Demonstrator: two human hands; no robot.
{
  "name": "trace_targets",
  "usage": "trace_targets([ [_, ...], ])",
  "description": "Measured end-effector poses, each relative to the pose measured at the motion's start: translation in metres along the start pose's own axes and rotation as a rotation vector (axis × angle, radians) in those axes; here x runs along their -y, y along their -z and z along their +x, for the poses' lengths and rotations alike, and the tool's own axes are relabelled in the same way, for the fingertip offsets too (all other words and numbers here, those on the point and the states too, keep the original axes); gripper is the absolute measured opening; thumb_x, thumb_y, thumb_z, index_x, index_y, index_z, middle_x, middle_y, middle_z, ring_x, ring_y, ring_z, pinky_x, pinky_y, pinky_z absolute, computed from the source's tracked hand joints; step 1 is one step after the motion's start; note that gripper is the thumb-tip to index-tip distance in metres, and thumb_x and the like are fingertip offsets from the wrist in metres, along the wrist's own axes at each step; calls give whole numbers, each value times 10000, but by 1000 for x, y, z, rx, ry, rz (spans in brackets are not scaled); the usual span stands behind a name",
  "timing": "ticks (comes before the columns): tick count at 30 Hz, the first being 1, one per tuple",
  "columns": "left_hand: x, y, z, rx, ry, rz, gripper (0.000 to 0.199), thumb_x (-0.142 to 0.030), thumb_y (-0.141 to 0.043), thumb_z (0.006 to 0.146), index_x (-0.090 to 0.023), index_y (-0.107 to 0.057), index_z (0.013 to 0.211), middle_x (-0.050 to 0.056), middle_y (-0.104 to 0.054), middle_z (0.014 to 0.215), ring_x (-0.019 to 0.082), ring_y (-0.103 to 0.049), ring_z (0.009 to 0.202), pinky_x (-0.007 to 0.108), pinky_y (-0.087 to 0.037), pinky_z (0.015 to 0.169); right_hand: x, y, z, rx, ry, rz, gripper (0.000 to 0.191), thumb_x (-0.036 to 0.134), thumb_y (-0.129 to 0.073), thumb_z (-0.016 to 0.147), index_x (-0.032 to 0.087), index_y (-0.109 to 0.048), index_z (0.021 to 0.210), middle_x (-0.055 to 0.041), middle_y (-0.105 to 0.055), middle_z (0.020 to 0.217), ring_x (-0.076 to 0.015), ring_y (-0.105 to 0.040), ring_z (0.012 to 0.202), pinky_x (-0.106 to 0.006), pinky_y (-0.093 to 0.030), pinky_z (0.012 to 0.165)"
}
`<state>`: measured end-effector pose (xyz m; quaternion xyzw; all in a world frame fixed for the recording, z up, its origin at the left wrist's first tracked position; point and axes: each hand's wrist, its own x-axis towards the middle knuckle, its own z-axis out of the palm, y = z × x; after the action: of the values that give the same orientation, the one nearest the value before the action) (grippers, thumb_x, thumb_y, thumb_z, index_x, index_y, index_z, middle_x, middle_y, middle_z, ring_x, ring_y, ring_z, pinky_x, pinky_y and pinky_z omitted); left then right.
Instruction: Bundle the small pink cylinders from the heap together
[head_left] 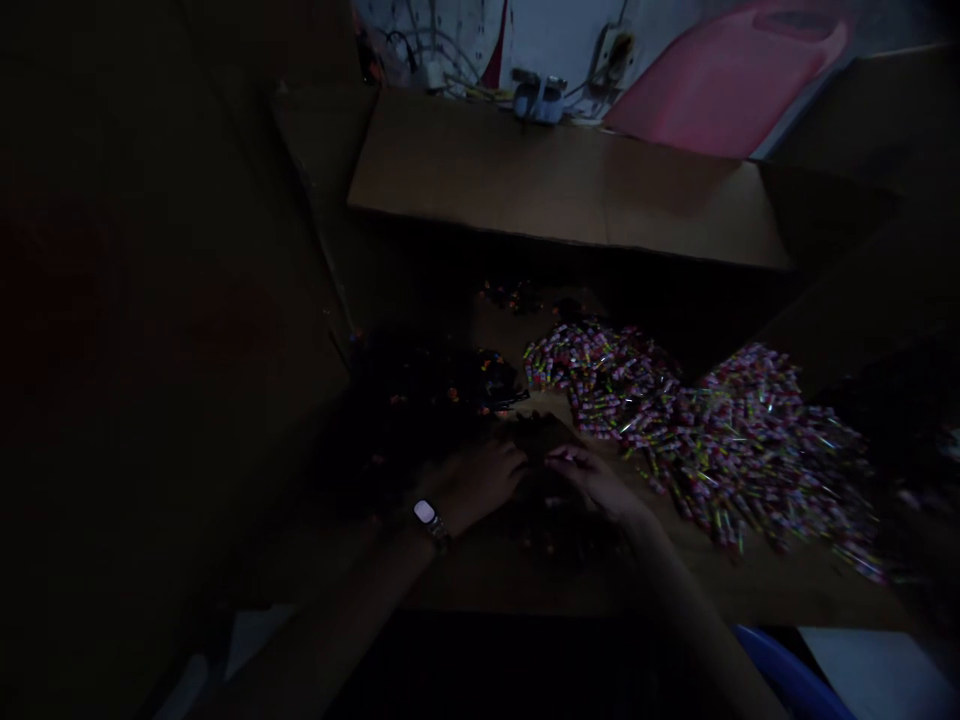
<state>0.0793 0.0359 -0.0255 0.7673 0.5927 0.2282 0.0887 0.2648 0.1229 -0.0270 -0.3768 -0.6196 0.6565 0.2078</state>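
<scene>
The scene is very dark. My left hand (491, 475), with a watch (425, 512) on its wrist, is low over the table (787, 585). Its fingers are curled, and what they hold, if anything, is lost in shadow. Just to its right, my right hand (589, 475) has thumb and fingers drawn together at the tips. Whatever is between them is too small to name. Around and below both hands lie dark, thin pieces. A dark heap (420, 390) with orange specks spreads to the left. Right of my right hand is a large pile of small pink, white and yellow-green sticks (712, 430).
An open cardboard box (570, 180) lies behind the piles, its flap facing me. Beyond it are a pink plastic chair back (731, 80), a grey-blue object (538, 98) and cables by the wall. A blue rim (787, 675) shows below the table's edge at right.
</scene>
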Motion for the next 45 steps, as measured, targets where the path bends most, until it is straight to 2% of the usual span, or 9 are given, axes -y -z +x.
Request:
trace_targets([
  [9,8,-9,2,7,11,-53,172,-221,-489,918,-185,-626,1015,36,-610,1040,183,-513,1021,315,-403,926,1,5,1,34,-14,-41,306,487,-710,678,206,-673,794,2,-643,788,-165,-579,784,-255,-437,741],
  [14,7,-6,2,54,4,-38,170,-217,-476,921,-184,-628,993,41,-597,1014,179,-522,993,308,-415,891,0,5,2,-15,-71,-95,394,562,-711,617,198,-668,763,-8,-630,739,-157,-552,693,-251,-424,645],
  [18,6,0,1,106,-28,-4,164,-192,-479,915,-186,-621,998,36,-593,1029,181,-530,986,313,-420,887,1,3,2,-2,-95,-82,429,599,-708,586,198,-647,724,2,-594,682,-135,-509,616,-240,-396,562],
  [23,8,0,-1,73,-57,23,151,-193,-495,906,-197,-621,989,33,-594,1038,192,-519,1019,331,-417,899,0,2,0,-12,-78,-170,444,610,-690,606,184,-638,719,34,-500,582,-88,-394,512,-217,-306,476],
  [30,11,-2,-1,69,-57,-54,162,-201,-479,919,-189,-620,998,36,-602,1041,173,-530,1002,306,-426,901,-4,2,0,-12,-152,-88,479,613,-699,595,180,-615,781,87,-349,498,-57,-247,425,-211,-154,404],
  [35,10,3,-2,73,-72,-67,189,-212,-452,931,-212,-607,1039,32,-596,1059,167,-526,1023,308,-414,926,-1,1,-1,-16,-177,-31,478,589,-733,568,173,-598,760,85,-385,531,-50,-280,446,-199,-186,420],
  [40,10,4,-3,59,-79,-47,190,-242,-449,935,-217,-601,1046,33,-589,1070,172,-514,1046,319,-396,955,-3,6,-1,18,-175,63,467,556,-748,581,175,-581,794,69,-472,586,-35,-231,421,-206,-122,397],
  [45,11,1,-4,62,-62,-35,198,-230,-452,930,-218,-598,1063,36,-584,1073,174,-511,1050,320,-396,955,-3,5,-2,28,-186,51,427,542,-738,619,182,-572,779,112,-329,480,-36,-185,403,-197,-103,394],
])
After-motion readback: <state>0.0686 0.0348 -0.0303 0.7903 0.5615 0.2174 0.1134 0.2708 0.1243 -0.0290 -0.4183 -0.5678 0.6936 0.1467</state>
